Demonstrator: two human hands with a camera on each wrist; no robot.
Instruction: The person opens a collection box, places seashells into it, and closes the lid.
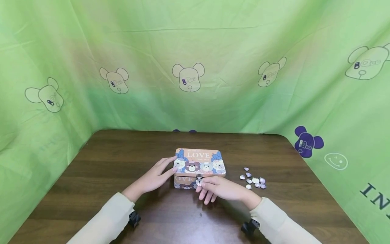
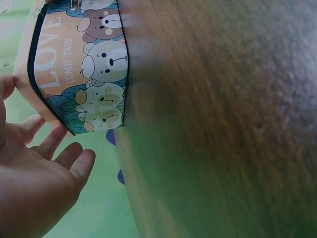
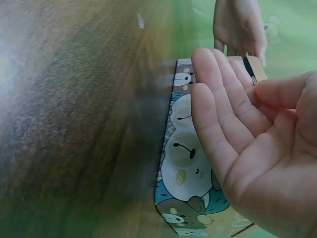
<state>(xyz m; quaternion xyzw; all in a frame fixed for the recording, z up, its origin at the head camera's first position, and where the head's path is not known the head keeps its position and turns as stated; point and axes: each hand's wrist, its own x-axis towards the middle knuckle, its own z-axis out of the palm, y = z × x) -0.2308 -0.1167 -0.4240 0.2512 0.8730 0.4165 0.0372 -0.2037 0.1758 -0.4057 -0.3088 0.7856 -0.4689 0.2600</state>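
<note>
A tin box (image 1: 199, 166) printed with cartoon bears and the word LOVE stands on the table, its lid down. At the middle of its front is a small metal clasp (image 1: 199, 180). My right hand (image 1: 223, 188) pinches at this clasp with thumb and index finger, and its other fingers (image 3: 210, 124) extend in front of the box's face. The pinched part is mostly hidden behind the fingertips. Against the lid's left end rests my left hand (image 1: 155, 176), thumb toward the front corner and fingers (image 2: 52, 141) loosely spread along the side.
Several small, pale purple shell-like pieces (image 1: 255, 180) lie loose on the brown wooden table (image 1: 122, 159), right of the box. A green curtain (image 1: 189, 40) with bear-head drawings hangs around the table's back and sides.
</note>
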